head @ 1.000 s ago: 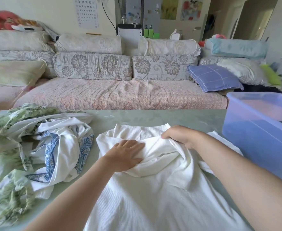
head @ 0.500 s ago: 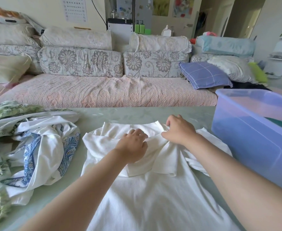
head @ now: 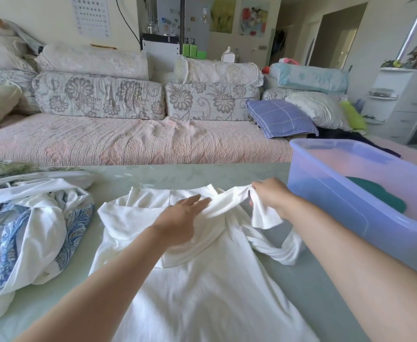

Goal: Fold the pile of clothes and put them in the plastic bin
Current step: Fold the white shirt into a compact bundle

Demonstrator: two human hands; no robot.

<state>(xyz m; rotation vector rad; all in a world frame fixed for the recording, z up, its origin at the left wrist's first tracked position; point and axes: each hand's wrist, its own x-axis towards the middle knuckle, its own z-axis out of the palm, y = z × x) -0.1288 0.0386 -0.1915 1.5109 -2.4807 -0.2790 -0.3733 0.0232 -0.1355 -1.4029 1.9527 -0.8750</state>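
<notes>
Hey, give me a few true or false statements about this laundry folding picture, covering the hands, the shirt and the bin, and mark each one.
1. The right hand grips a sleeve of the white shirt. True.
2. The left hand is lifted clear of the shirt. False: it rests flat on it.
3. The plastic bin is empty. False: a green garment lies inside.
4. The pile of clothes lies left of the shirt. True.

Bin (head: 330, 203) walls off the right, pile (head: 32, 233) crowds the left; open desk (head: 177, 175) beyond the shirt (head: 202, 292) between them.
</notes>
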